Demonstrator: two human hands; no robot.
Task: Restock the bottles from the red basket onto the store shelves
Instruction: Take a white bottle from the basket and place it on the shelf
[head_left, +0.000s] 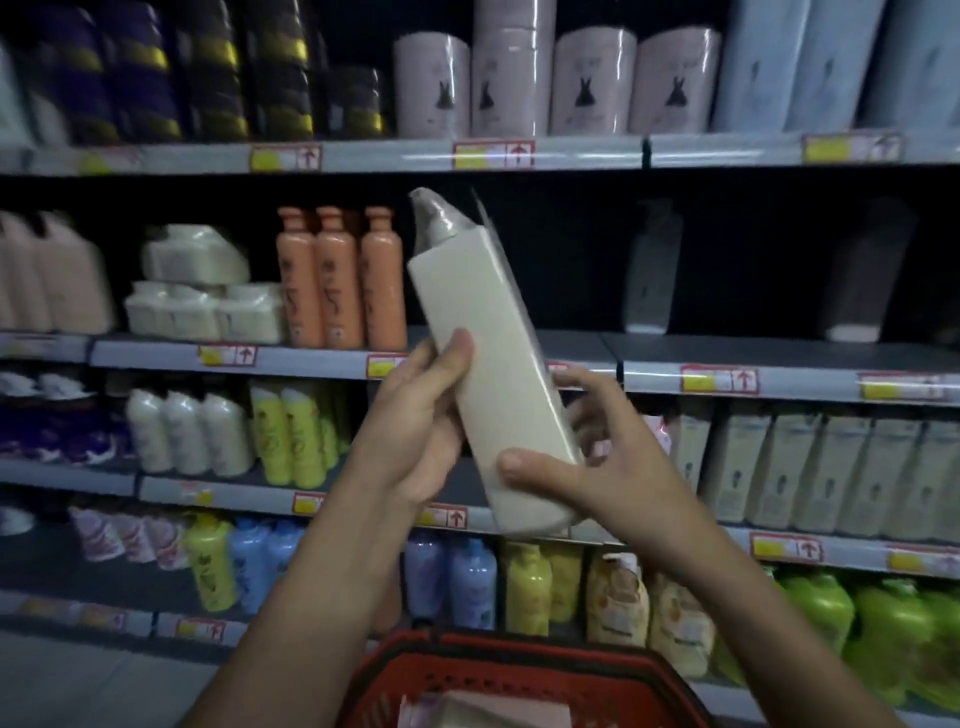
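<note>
A tall cream pump bottle wrapped in clear plastic is held tilted in front of the shelves, its grey pump top pointing up and left. My left hand grips its left side, thumb on the front face. My right hand holds its lower right side, thumb across the base area and fingers behind. The red basket sits low at the bottom centre, with a pale pack visible inside. The second shelf to the right carries two similar bottles far back in the dark.
Orange bottles and white packs stand on the second shelf at left. Tissue rolls fill the top shelf. Lower shelves hold white, yellow, blue and green bottles and cream boxes. Price tags line the shelf edges.
</note>
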